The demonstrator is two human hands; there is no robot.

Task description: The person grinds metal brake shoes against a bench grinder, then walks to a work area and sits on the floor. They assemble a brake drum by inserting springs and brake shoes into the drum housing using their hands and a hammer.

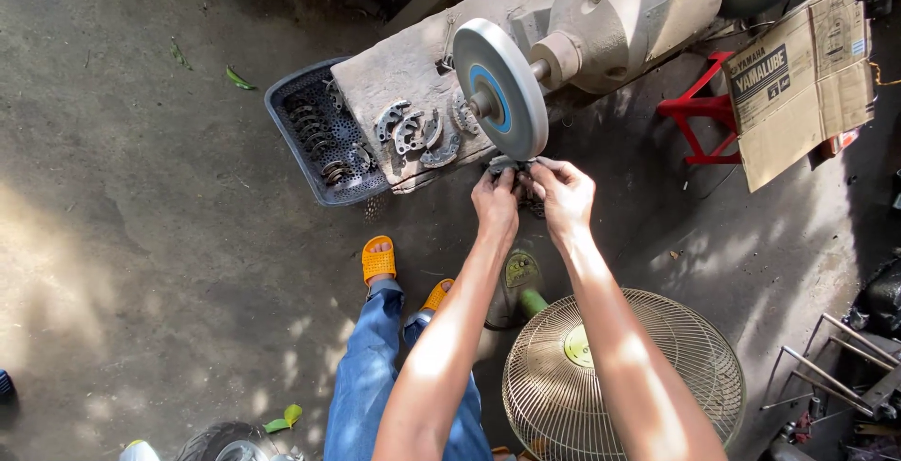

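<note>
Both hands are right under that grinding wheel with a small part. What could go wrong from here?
1. The left hand and right hand are bare and close to the wheel; a slip could bring fingers onto it.
2. The part is small, so the wheel might snatch it.
3. The fan stands near the feet, a possible trip.

- There is one view only, from a camera worn on the person's head, so no second view shares the scene.
- It looks steeply down, almost straight at the concrete floor point(141, 189).
- Both forearms run up from the bottom edge to the frame's centre; the left hand point(496, 203) and right hand point(563, 196) sit at arm's length.
- The grinding wheel point(502, 87) stands just above centre, the fan point(624, 376) at lower right.
- The far upper right corner is shadowed, hard to read.
</note>
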